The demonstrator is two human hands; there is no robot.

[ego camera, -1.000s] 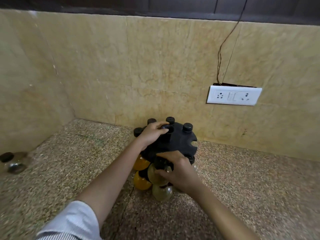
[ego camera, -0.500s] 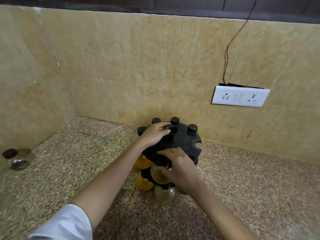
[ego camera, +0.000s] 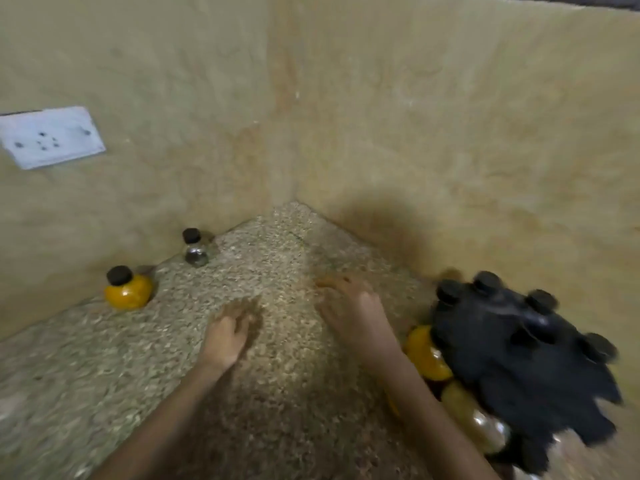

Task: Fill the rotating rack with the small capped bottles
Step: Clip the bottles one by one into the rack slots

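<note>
The black rotating rack [ego camera: 523, 358] stands at the right, with several black-capped bottles in its slots and yellow and pale ones [ego camera: 427, 355] under its top plate. Two loose bottles stand by the left wall: an orange one [ego camera: 129, 289] and a clear one [ego camera: 195, 247], both with black caps. My left hand [ego camera: 227, 332] hovers over the counter mid-frame, fingers loosely curled, holding nothing. My right hand [ego camera: 353, 306] is beside it, fingers relaxed and empty, a little left of the rack. The whole view is blurred by motion.
A speckled granite counter [ego camera: 86, 375] runs into a corner between two beige tiled walls [ego camera: 346, 116]. A white socket plate [ego camera: 48, 136] is mounted on the left wall.
Both hands have let go of the rack and moved left over the counter. The view has swung left, bringing the corner and the two loose bottles into sight.
</note>
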